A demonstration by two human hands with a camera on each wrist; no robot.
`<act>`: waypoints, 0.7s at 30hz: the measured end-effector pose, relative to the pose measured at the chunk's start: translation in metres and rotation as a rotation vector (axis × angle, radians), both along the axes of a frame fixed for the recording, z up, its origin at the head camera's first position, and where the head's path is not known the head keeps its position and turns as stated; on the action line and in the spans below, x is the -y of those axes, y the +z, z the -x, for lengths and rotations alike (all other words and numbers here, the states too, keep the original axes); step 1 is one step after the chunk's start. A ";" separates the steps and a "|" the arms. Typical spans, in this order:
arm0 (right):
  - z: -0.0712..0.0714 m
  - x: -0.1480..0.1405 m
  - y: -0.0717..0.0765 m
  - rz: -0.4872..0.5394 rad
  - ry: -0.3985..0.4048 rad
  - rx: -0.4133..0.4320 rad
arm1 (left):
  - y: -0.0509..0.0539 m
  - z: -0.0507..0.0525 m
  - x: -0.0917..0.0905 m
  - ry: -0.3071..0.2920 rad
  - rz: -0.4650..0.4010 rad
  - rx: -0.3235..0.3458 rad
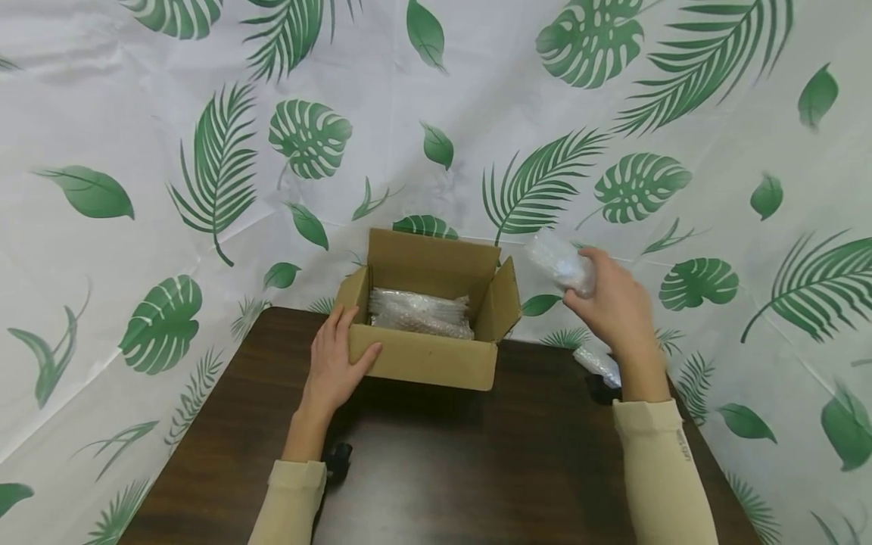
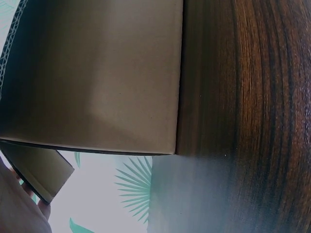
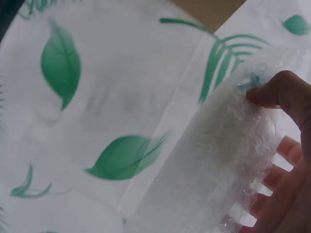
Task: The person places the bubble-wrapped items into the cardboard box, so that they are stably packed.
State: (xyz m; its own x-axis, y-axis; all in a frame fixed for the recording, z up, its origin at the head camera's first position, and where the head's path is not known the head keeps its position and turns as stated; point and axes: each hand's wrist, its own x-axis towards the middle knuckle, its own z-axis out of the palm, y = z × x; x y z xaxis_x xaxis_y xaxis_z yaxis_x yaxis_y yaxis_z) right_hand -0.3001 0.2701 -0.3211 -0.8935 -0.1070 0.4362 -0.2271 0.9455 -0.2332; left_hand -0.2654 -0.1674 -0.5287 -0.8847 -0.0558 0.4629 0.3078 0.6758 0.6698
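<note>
An open cardboard box (image 1: 422, 359) stands toward the far side of the table, its flaps raised. Inside it lie bubble-wrapped packages (image 1: 418, 312). My left hand (image 1: 334, 363) holds the box's left flap, thumb over the front corner; in the left wrist view part of that hand (image 2: 22, 206) shows at the flap (image 2: 39, 167). Up in the air right of the box, my right hand (image 1: 616, 303) grips a bubble-wrapped package (image 1: 560, 261). The right wrist view shows the thumb across this package (image 3: 214, 145) and the fingers beneath; its contents are hidden by the wrap.
Another bubble-wrapped package (image 1: 599, 363) lies at the table's right edge, partly behind the right forearm. The dark wooden table (image 1: 436, 469) extends in front of the box. A white leaf-print sheet (image 1: 477, 98) hangs behind and at both sides.
</note>
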 end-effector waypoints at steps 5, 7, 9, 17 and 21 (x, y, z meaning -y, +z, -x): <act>0.003 0.027 0.006 -0.025 0.026 -0.038 | -0.001 -0.001 0.001 0.007 -0.007 -0.003; 0.003 0.038 0.008 -0.037 0.026 -0.050 | -0.002 -0.001 0.002 0.007 -0.004 -0.002; 0.003 0.049 0.011 -0.051 0.034 -0.058 | -0.003 -0.001 0.002 0.009 0.001 -0.005; 0.003 0.086 0.023 -0.110 0.131 -0.104 | -0.002 0.000 0.002 0.008 0.007 -0.020; 0.002 0.106 0.026 -0.150 0.153 -0.110 | -0.001 0.001 0.002 0.007 0.011 -0.005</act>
State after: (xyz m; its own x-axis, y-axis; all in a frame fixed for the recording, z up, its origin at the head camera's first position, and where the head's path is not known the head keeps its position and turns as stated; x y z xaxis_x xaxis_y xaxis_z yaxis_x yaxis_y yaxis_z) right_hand -0.3022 0.1640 -0.2950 -0.8101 -0.3081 0.4988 -0.3862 0.9205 -0.0587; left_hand -0.2667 -0.1694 -0.5301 -0.8819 -0.0568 0.4681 0.3066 0.6850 0.6609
